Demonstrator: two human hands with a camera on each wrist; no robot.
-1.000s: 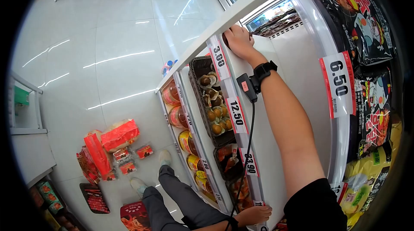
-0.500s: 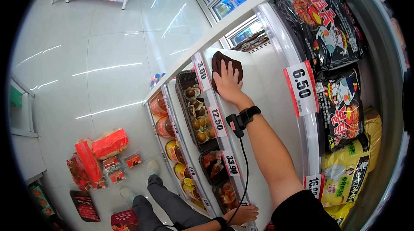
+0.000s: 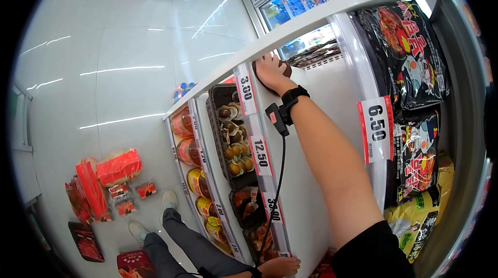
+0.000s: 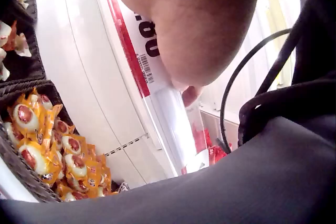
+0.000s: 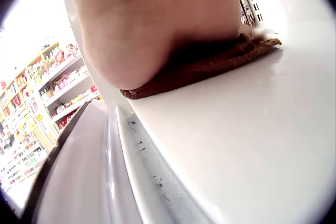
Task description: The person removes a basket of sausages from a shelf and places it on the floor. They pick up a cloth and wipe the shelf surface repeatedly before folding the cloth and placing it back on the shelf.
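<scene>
My right hand (image 3: 272, 76) presses a folded brown cloth (image 3: 287, 70) onto the bare white shelf (image 3: 308, 190), close to its far end. In the right wrist view the palm (image 5: 157, 29) bears down on the cloth (image 5: 210, 70), which lies flat beneath it. The right fingertips are hidden there. Lower in the head view, my left hand (image 3: 280, 266) holds the front edge of the same shelf. Seen from the left wrist, that hand covers part of a price tag (image 4: 137, 56), and one fingertip shows below the palm.
Below the shelf stand a dark woven basket (image 3: 244, 180) of packaged eggs and several jars (image 3: 198, 182). Black noodle packs (image 3: 415, 55) fill the shelf on the right. Red packages (image 3: 120, 168) and a dark tray (image 3: 85, 241) lie on the floor by my feet. A cable (image 3: 280, 174) hangs from my right wrist.
The right hand and cloth first came back from the far end toward me, then slid out to the far end again. The left hand stays at the shelf edge.
</scene>
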